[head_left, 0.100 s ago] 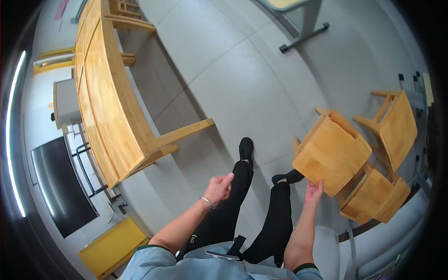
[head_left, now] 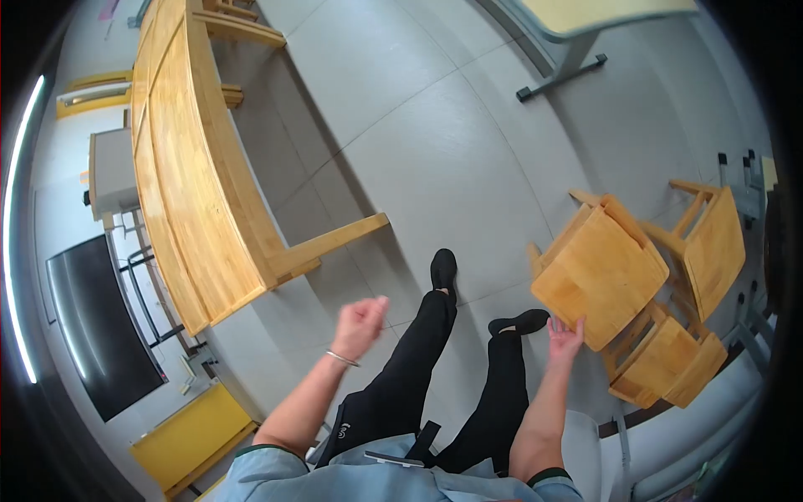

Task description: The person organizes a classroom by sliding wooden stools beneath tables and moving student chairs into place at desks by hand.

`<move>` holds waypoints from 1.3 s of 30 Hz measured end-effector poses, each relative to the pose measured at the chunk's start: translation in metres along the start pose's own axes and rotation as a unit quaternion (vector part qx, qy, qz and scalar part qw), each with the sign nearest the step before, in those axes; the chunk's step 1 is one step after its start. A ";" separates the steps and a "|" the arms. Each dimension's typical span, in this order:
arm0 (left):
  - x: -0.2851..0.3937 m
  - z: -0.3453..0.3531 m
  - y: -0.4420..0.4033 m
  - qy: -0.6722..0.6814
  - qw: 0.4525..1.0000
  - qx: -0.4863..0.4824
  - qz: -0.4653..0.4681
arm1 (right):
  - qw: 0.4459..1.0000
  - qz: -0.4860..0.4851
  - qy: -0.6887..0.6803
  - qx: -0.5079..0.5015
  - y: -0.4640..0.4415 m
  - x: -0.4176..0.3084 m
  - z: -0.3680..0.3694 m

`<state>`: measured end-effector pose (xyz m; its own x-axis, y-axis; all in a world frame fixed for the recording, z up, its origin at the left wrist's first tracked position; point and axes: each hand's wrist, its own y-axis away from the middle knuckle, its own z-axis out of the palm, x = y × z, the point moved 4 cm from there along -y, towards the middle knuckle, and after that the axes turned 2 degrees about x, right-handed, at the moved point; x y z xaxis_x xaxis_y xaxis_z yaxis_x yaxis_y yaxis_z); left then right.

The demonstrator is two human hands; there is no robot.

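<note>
My left hand (head_left: 361, 325) is closed in a loose fist, raised in front of my left leg; no object shows in it. A bracelet circles that wrist. My right hand (head_left: 565, 340) is at the near edge of a wooden chair (head_left: 600, 276), its thumb over the seat's top. Its other fingers reach to the seat's edge and are partly hidden beneath it. The chair stands upright beside my right foot. Close against it are a second wooden chair (head_left: 715, 247) on the right and a third wooden chair (head_left: 661, 356) nearer to me.
A long curved wooden table (head_left: 196, 176) runs along the left, one leg jutting towards my feet. At the upper right stands a grey-legged table (head_left: 577, 17). A dark screen (head_left: 104, 326) and a yellow cabinet (head_left: 196, 435) are at the left. White seating (head_left: 703, 427) lies at the lower right.
My left hand has moved left and slightly up, away from my leg. My right hand stays at the chair's edge. The whole view has shifted slightly.
</note>
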<state>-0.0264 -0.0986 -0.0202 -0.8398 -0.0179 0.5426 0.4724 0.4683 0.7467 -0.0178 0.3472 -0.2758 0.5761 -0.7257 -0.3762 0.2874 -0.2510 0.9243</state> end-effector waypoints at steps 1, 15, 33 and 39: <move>0.017 -0.031 -0.010 -0.003 0.998 0.021 0.054 | 0.995 0.049 0.074 0.046 -0.002 -0.004 0.005; 0.051 -0.285 -0.135 -0.031 0.898 0.368 0.240 | 0.921 -0.200 0.335 -0.016 -0.055 -0.136 0.099; 0.069 -0.262 -0.146 -0.277 0.789 0.430 0.341 | 0.831 -0.254 0.407 -0.281 0.024 0.195 0.626; 0.068 -0.264 -0.147 -0.280 0.821 0.398 0.298 | 0.739 -0.248 0.442 -0.444 0.062 0.320 0.833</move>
<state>-0.0820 -0.4017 0.0082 -0.6197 0.7283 0.2925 0.7065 0.6800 -0.1962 -0.4530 -0.4347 -0.2857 0.3933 0.1149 -0.9122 0.7941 0.4575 0.4000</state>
